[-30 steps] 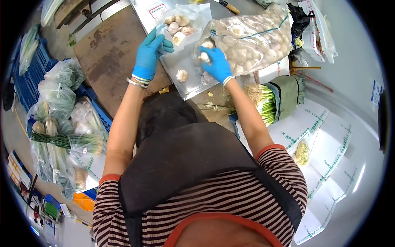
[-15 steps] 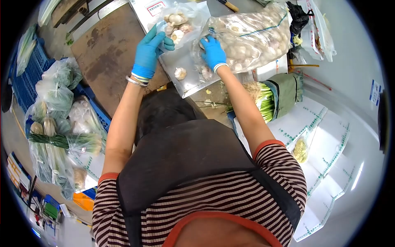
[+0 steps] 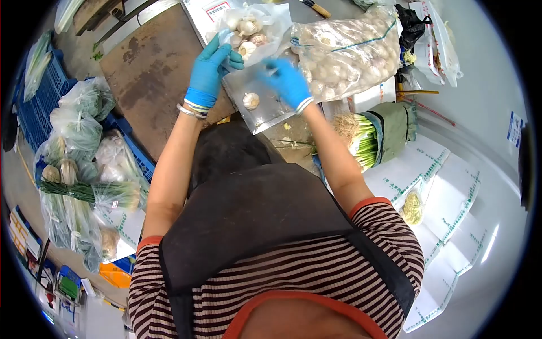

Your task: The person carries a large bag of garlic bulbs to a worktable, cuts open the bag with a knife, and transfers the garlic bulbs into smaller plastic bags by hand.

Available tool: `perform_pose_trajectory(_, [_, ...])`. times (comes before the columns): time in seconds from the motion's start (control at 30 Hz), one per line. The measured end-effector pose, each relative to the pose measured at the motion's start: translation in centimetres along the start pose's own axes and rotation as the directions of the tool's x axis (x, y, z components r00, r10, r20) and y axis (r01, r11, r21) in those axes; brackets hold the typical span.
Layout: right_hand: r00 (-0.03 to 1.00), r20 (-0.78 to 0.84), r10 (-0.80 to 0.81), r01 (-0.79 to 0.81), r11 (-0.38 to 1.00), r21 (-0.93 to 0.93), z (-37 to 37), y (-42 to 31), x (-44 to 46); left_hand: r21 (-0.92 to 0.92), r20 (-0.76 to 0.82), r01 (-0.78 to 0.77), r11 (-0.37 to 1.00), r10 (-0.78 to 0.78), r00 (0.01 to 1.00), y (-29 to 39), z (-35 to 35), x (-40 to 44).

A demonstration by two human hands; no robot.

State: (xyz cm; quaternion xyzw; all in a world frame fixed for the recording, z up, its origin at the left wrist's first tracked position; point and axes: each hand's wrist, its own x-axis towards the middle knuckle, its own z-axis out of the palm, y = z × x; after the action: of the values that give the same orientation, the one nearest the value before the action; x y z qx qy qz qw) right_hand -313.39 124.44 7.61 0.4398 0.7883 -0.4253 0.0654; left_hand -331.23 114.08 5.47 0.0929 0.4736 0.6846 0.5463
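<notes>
My left hand (image 3: 210,72), in a blue glove, is closed on the edge of a clear plastic bag (image 3: 278,25). Several garlic bulbs (image 3: 249,25) lie inside that bag. My right hand (image 3: 287,83), gloved in blue too, is just right of the bag over a metal tray (image 3: 265,116); motion smears its fingers, so I cannot see whether they hold anything. One loose garlic bulb (image 3: 250,101) sits on the tray between my hands. A large mesh-like clear sack (image 3: 347,53) full of garlic lies to the right of my right hand.
A brown board (image 3: 152,73) is at the left. Bagged vegetables (image 3: 84,130) sit by a blue crate (image 3: 48,85). Wrapped green stalks (image 3: 367,138) lie at the right near white foam boxes (image 3: 446,198). A wooden-handled tool (image 3: 318,8) lies at the top.
My right hand has left the garlic sack and moved left toward the small bag, its fingers now blurred. My left hand keeps its hold on the bag.
</notes>
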Motion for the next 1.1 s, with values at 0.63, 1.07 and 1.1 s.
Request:
perform_pose_trajectory(0.63, [0.944, -0.308, 0.114, -0.293, 0.718, -0.631, 0.7, 13.4, 0.5, -0.027, 0.019, -0.039, 0.999, 0.04, 0.999, -0.5, -1.0, 0.2])
perform_pose_trajectory(1.07, [0.995, 0.057, 0.082, -0.091, 0.981, 0.17, -5.6, -1.2, 1.7, 0.019, 0.039, 0.015, 1.0, -0.016, 0.999, -1.1, -0.8, -0.4])
perform_pose_trajectory(1.1, [0.999, 0.044, 0.01, -0.024, 0.943, 0.332, -5.2, -2.1, 2.6, 0.029, 0.05, 0.028, 0.999, -0.029, 0.998, -1.2, -0.4, -0.4])
